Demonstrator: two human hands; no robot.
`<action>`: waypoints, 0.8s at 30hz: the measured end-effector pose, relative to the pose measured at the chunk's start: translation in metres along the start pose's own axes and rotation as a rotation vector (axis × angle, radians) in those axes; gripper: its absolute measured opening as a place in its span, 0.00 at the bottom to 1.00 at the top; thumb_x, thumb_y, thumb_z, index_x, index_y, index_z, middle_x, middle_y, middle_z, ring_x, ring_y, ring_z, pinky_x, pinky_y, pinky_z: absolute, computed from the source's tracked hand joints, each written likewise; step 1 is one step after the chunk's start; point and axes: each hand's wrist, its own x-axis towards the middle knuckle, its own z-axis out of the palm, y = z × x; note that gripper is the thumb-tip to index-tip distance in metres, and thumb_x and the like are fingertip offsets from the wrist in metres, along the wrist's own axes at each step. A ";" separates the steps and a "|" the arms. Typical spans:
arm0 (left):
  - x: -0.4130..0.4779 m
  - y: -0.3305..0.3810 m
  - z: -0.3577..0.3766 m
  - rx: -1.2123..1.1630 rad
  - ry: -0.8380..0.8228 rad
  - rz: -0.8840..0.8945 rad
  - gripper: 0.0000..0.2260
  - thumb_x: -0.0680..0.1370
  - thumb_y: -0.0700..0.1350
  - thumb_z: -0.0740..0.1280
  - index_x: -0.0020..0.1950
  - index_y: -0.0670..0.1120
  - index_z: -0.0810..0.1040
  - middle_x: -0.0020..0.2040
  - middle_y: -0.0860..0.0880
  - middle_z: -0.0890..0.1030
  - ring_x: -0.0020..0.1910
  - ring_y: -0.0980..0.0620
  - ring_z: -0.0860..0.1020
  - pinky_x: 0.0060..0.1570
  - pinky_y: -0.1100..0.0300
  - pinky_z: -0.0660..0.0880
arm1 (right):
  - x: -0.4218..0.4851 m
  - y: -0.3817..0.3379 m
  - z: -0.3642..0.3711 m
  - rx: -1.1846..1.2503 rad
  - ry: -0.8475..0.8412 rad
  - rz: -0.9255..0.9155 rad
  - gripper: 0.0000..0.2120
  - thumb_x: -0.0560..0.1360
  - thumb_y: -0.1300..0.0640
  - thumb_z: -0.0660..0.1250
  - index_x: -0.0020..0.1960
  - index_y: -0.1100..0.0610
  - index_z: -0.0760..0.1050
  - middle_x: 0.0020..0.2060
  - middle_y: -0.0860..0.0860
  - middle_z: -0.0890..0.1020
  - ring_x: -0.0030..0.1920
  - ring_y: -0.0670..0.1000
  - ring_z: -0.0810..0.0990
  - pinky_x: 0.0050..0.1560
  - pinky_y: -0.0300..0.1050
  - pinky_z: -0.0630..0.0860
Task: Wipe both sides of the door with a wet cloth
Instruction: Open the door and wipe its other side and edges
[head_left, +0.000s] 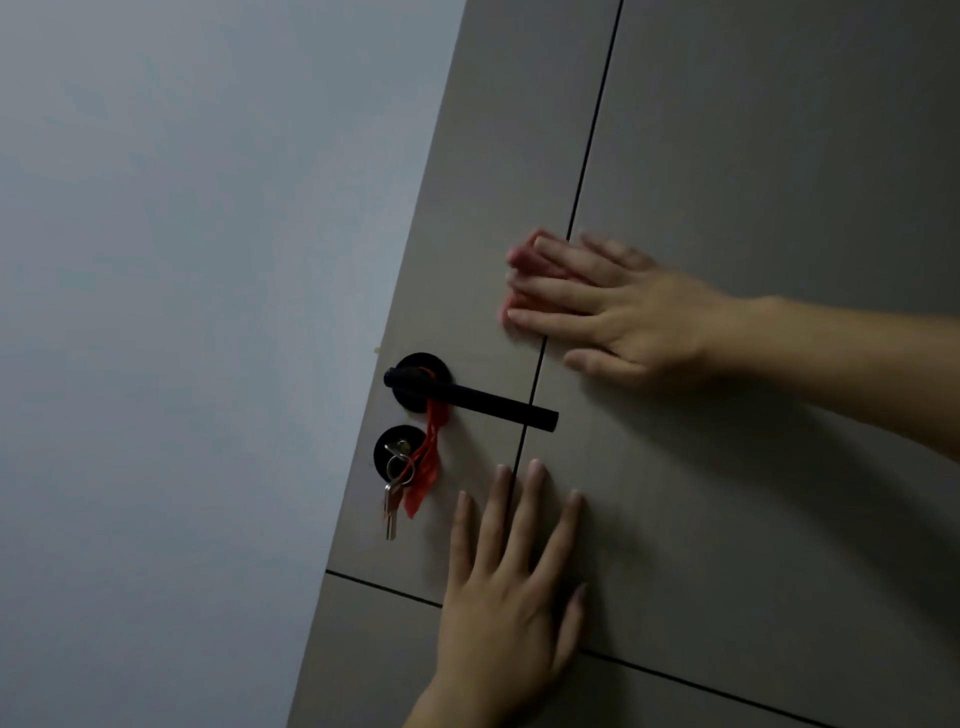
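Observation:
A grey-brown door (727, 156) with thin dark grooves fills the right half of the head view. My right hand (618, 306) lies flat on it above the handle, fingers straight, pressing a pink-red cloth (519, 260) against the panel; only the cloth's edge shows past my fingertips. My left hand (514, 587) rests flat on the door below the handle, fingers spread, holding nothing.
A black lever handle (483, 402) sticks out to the right of its round rose. Below it, keys (392, 499) hang from a round black lock, and a red ribbon (428, 467) is tied to the handle. A pale wall (182, 312) lies left of the door edge.

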 end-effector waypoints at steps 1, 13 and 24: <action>0.000 0.000 0.000 -0.003 0.008 0.002 0.35 0.79 0.63 0.59 0.83 0.52 0.56 0.84 0.43 0.53 0.82 0.39 0.51 0.74 0.39 0.55 | 0.000 0.012 -0.002 -0.006 0.003 0.030 0.30 0.82 0.36 0.39 0.82 0.39 0.42 0.82 0.44 0.42 0.82 0.54 0.35 0.80 0.53 0.35; 0.000 -0.009 -0.008 0.022 -0.029 0.036 0.35 0.80 0.65 0.57 0.84 0.54 0.55 0.84 0.44 0.53 0.82 0.41 0.52 0.75 0.42 0.55 | 0.097 0.020 -0.039 0.142 0.085 0.282 0.31 0.80 0.35 0.37 0.82 0.39 0.36 0.82 0.44 0.37 0.80 0.55 0.29 0.79 0.58 0.32; 0.001 -0.006 0.000 0.051 0.012 0.012 0.38 0.75 0.65 0.62 0.83 0.54 0.58 0.83 0.45 0.56 0.82 0.41 0.54 0.74 0.42 0.57 | 0.055 -0.009 -0.013 0.068 0.047 0.131 0.30 0.79 0.36 0.31 0.80 0.39 0.35 0.81 0.44 0.37 0.80 0.55 0.30 0.79 0.56 0.32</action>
